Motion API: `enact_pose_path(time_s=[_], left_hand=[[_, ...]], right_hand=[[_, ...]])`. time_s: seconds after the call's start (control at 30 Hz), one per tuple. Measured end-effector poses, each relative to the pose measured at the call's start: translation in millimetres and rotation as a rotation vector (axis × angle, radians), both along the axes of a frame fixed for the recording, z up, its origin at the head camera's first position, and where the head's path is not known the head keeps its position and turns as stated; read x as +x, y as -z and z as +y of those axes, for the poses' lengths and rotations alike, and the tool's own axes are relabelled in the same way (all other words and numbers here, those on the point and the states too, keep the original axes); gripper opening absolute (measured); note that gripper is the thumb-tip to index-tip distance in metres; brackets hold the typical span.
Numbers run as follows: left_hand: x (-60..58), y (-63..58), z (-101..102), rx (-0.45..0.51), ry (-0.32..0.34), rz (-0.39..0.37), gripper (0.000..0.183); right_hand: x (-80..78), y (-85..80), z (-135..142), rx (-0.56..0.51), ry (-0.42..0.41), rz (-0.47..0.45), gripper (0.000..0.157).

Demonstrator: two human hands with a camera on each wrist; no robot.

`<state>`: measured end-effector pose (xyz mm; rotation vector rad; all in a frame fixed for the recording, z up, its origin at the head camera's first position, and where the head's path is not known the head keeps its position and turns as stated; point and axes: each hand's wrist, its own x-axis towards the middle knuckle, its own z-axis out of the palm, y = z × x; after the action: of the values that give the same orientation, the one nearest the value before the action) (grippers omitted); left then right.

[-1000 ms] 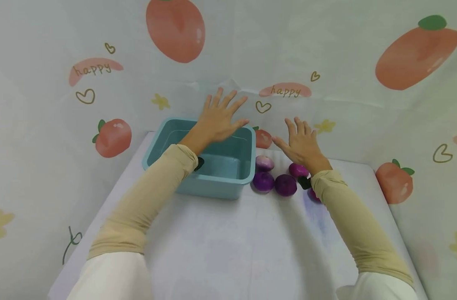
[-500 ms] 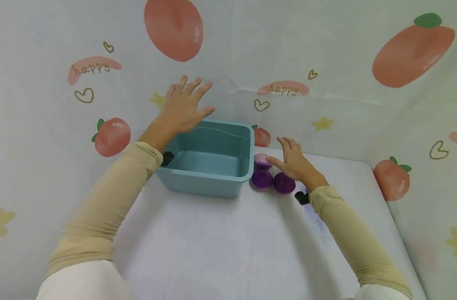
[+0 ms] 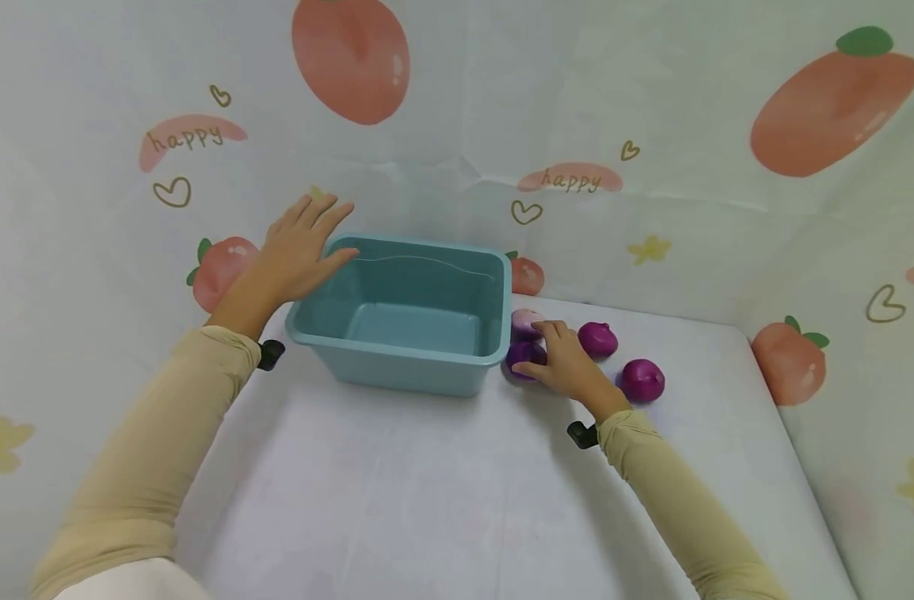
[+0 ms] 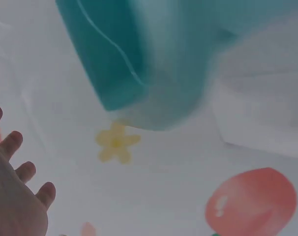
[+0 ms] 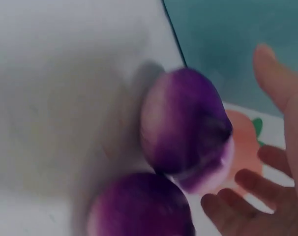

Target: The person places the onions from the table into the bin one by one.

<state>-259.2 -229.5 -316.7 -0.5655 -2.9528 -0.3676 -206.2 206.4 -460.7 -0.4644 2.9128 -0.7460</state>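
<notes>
My right hand (image 3: 572, 362) reaches over a cluster of purple onions beside the basin, thumb and fingers spread apart. In the right wrist view, a dark purple onion (image 5: 181, 125) stands next to the fingers with a gap between. Another onion (image 5: 144, 209) sits nearer the camera, and a paler one shows behind. A pale purple onion (image 3: 526, 322) lies against the basin's right side in the head view. My left hand (image 3: 292, 254) hovers at the left rim of the blue-green basin (image 3: 404, 354), fingers straight and holding nothing.
Two magenta onions, one farther back (image 3: 597, 340) and one nearer (image 3: 641, 381), lie right of my right hand. The white table (image 3: 427, 483) meets a printed backdrop (image 3: 689, 242) at the back. Each wrist carries a small black camera mount.
My left hand has swept left from above the basin to its left rim and come lower. My right hand has moved down and left onto the onion cluster, uncovering the magenta onions.
</notes>
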Motion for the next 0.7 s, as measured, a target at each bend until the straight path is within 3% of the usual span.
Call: enact_pose_path(time_s=[0.3, 0.53, 0.7], left_hand=[[6.8, 33.9, -31, 0.075, -0.019, -0.093, 0.073], [8.2, 61.0, -41, 0.106, -0.039, -0.123, 0.075], [12.0, 70.7, -43, 0.118, -0.041, -0.189, 0.075]], right_hand=[[6.6, 17.0, -11, -0.05, 0.086, 0.062, 0.075], [8.7, 27.5, -20, -0.018, 0.124, 0.074, 0.074], [9.2, 34.4, -24, -0.003, 0.134, 0.108, 0.07]])
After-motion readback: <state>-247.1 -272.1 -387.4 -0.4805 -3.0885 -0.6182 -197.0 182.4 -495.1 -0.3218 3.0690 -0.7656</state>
